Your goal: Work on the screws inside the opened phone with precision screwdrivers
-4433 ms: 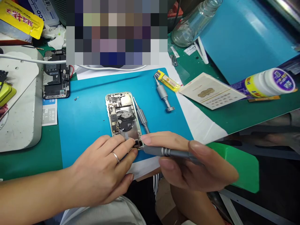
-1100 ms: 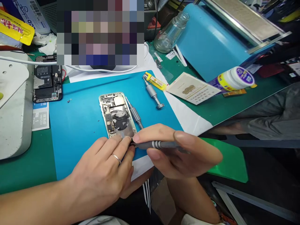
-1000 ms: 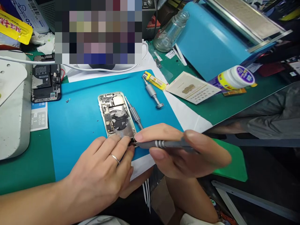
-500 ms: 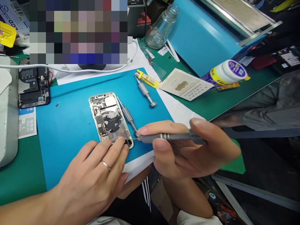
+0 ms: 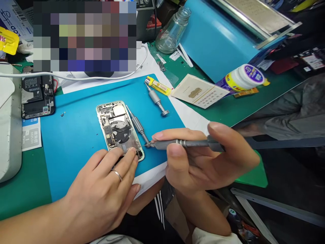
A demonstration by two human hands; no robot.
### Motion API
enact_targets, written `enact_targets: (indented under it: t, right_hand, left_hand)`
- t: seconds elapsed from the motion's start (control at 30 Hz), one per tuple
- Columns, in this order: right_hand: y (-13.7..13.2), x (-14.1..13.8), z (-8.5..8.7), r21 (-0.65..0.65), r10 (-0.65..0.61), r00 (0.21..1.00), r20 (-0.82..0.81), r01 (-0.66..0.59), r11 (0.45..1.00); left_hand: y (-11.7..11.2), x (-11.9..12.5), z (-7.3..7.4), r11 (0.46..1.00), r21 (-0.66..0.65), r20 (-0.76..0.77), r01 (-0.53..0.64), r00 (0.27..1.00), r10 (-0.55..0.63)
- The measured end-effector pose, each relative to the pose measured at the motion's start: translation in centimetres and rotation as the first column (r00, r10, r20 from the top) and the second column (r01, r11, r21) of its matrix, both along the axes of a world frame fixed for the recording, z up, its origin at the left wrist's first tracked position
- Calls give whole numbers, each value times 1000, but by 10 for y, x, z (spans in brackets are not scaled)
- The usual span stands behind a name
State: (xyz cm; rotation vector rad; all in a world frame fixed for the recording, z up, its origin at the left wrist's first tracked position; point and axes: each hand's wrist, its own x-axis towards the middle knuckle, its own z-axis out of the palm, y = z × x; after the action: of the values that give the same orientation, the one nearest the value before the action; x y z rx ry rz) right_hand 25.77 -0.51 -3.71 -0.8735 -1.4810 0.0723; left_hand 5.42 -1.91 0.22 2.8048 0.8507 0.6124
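Observation:
A phone with its inside exposed (image 5: 122, 132) lies on the blue mat (image 5: 73, 145). My left hand (image 5: 104, 186) rests over its lower end, fingers stretched out with the tips on the phone and the thumb off it; that end is partly hidden. Between the thumb and fingers of my right hand (image 5: 203, 159) is a grey precision screwdriver (image 5: 177, 144), held nearly level. Its thin tip points left, just right of the phone's lower edge and apart from it. A second screwdriver (image 5: 138, 125) lies along the phone's right side, and a third (image 5: 156, 100) farther up the mat.
Tiny screws (image 5: 63, 114) sit on the mat's left part. Another opened phone (image 5: 38, 95) lies at the left, below a white cable (image 5: 76, 78). Toward the back stand a glass jar (image 5: 172, 32), a folded card (image 5: 199, 91) and a white-lidded bottle (image 5: 243, 79).
My right hand has drawn the screwdriver tip slightly up and right, away from the phone's lower edge. The left hand stays on the phone. The view has shifted slightly.

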Motion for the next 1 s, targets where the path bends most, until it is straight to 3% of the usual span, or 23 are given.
enact_targets:
  t: [0.17,0.43,0.6,0.77,0.87,1.0]
  right_hand:
    - [2,-1,-2,-49,-65,996,-65,61,997]
    - [0,2,15,-146,-96,986,-139,76,986]
    - [0,-10,29,-167,76,995,-71,-87,982]
    - [11,-32,46,-347,311,950,39,-279,896]
    - [14,-42,46,-431,366,930,38,-316,845]
    - [13,-52,36,-461,384,923,24,-330,824]
  left_hand:
    - [0,0,0,999,47,-5,0,1000,0]
    - [0,1,0,990,140,-72,19,997,-9]
    - [-7,0,-2,989,149,-118,17,993,1]
    - [-13,0,-4,985,170,-147,11,989,15]
    - [-17,1,-6,978,209,-128,1,991,26]
    - [-21,0,-10,975,223,-146,-2,989,35]
